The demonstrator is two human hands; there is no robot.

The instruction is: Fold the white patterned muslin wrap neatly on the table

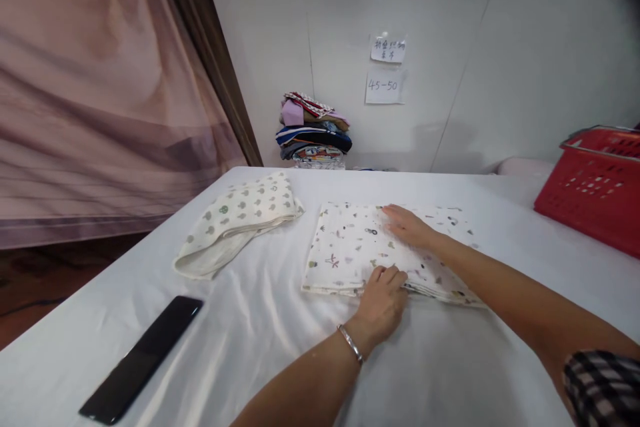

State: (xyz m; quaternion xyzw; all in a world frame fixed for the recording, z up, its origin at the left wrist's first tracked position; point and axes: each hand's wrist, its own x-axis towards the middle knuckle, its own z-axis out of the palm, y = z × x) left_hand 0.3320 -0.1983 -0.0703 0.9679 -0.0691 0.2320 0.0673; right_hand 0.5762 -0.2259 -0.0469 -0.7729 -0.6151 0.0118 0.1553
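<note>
A white cloth with small coloured prints (350, 240) lies folded in layers on the white-covered table (240, 347). My left hand (384, 300), with a silver bracelet at the wrist, has its fingers curled over the near edge of this cloth, around the middle. Farther back, my right hand (411, 227) rests on top of the cloth with its fingers stretched out and holds nothing. To the left sits a second white cloth with grey-green tree prints (240, 213), loosely folded and touched by neither hand.
A black phone-like slab (143, 360) lies at the front left. Behind the table's far edge rises a stack of folded fabrics (315, 133). A red basket (595, 187) stands at the right. Paper signs (384, 85) hang on the wall, and a pink curtain (100, 80) is at the left.
</note>
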